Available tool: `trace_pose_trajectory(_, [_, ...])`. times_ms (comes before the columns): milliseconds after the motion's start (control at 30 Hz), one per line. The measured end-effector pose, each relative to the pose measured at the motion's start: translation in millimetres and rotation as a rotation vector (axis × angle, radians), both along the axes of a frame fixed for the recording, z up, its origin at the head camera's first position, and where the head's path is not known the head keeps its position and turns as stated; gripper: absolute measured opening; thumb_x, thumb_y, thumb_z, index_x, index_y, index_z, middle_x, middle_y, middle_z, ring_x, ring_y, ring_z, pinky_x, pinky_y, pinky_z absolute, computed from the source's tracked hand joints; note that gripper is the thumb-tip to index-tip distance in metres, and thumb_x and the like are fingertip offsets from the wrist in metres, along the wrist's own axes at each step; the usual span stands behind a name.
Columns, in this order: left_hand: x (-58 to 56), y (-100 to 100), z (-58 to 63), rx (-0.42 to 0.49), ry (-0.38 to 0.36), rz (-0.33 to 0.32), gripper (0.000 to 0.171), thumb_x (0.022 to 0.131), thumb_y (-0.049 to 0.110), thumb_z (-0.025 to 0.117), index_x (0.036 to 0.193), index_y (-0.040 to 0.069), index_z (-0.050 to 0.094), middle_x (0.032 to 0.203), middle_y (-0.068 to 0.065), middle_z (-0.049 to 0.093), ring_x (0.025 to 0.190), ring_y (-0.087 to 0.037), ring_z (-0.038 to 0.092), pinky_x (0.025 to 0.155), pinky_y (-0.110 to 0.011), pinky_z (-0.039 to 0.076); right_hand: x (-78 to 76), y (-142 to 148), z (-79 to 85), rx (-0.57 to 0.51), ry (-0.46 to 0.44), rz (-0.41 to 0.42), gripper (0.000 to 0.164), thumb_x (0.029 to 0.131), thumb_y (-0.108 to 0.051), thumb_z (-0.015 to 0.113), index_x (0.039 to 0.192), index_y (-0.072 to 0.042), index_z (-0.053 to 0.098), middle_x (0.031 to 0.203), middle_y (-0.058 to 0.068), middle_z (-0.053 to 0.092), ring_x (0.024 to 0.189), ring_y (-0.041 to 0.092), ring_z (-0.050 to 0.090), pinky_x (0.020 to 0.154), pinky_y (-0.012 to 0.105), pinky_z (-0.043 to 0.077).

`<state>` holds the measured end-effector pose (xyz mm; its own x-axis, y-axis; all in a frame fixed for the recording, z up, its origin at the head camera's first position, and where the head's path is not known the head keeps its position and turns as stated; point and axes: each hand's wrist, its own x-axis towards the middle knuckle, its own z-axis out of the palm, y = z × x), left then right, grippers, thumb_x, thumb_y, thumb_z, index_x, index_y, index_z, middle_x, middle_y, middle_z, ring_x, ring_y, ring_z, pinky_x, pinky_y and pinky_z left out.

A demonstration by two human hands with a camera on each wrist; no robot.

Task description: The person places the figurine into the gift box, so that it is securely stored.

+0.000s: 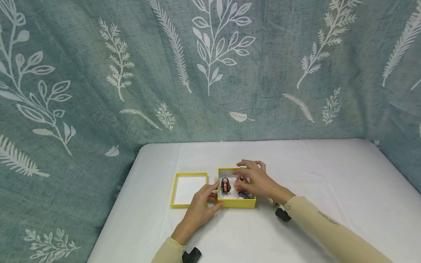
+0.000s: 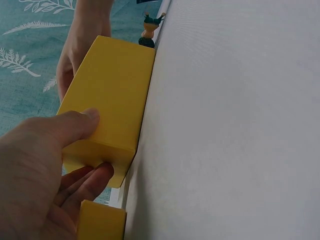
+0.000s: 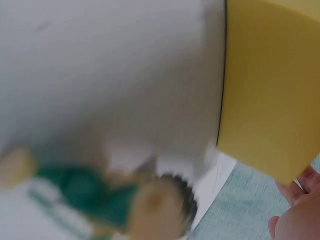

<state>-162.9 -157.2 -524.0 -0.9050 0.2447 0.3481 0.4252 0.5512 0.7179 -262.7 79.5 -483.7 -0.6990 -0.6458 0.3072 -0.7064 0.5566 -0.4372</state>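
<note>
Left hand (image 1: 201, 204) gripping yellow box (image 1: 236, 203) by one corner, right hand (image 1: 257, 181) over doll (image 1: 242, 178) inside (grip unclear)

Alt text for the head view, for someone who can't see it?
Left hand grips a yellow box; right hand reaches inside, over a pink figure. A dark-haired figure lies to its left. A lid lies left of the box on a white table.

A yellow box (image 1: 236, 203) shows smooth, matt, card-like walls, matched by its lid (image 1: 179, 206); the figurines (image 1: 225, 185) look moulded in plastic. Matt white cloth covers the bench (image 1: 329, 179); the backdrop (image 1: 269, 84) is coarse-looking fabric, the sleeve (image 1: 323, 223) smoother matt cloth.
</note>
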Motion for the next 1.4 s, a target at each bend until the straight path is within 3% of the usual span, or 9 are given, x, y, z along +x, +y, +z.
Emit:
trace_pose_trajectory(300, [0.0,0,-0.1,0.002,-0.012,0.004,0.074,0.081,0.012,0.081,0.146,0.005,0.045,0.115,-0.011,0.062,0.09,-0.013,0.069,0.082,-0.022,0.06,2.0,32,6.2,0.007,-0.04,-0.036,0.043,0.086,-0.029,0.075,0.126,-0.016,0.065,0.141,0.016,0.051,0.136,0.037,0.038,0.106,0.067,0.017])
trace_pose_trajectory(667, [0.1,0,0.0,0.0,-0.015,0.007,0.074,0.082,0.012,0.08,0.146,0.005,0.045,0.118,-0.011,0.061,0.093,-0.015,0.068,0.082,-0.021,0.06,12.7,79,8.7,0.074,-0.207,0.036,0.06,0.082,-0.038,0.079,0.134,-0.017,0.058,0.143,0.017,0.048,0.133,0.039,0.041,0.102,0.059,0.024])
trace_pose_trajectory(867, [0.8,1,0.0,-0.001,-0.007,-0.002,0.074,0.082,0.011,0.08,0.146,0.004,0.044,0.118,-0.011,0.061,0.094,-0.017,0.068,0.082,-0.021,0.06,20.6,100,1.8,0.088,-0.242,0.062,0.066,0.078,-0.039,0.082,0.134,-0.016,0.057,0.144,0.018,0.045,0.132,0.04,0.042,0.1,0.06,0.027])
trace_pose_trajectory(1233, [0.6,1,0.4,-0.012,-0.007,0.013,0.074,0.082,0.013,0.08,0.146,0.006,0.044,0.118,-0.01,0.061,0.093,-0.015,0.068,0.082,-0.022,0.06,22.1,112,-12.9,0.129,-0.252,0.075,0.048,0.079,-0.046,0.079,0.12,-0.023,0.066,0.14,0.017,0.049,0.129,0.038,0.043,0.096,0.052,0.029])
trace_pose_trajectory(1400, [1.1,1,1.1,-0.011,-0.011,0.011,0.074,0.082,0.012,0.08,0.146,0.005,0.044,0.118,-0.01,0.061,0.094,-0.016,0.068,0.082,-0.022,0.06,22.0,112,-15.9,0.126,-0.264,0.058,0.062,0.077,-0.046,0.081,0.129,-0.018,0.061,0.14,0.015,0.049,0.13,0.037,0.043,0.097,0.054,0.03])
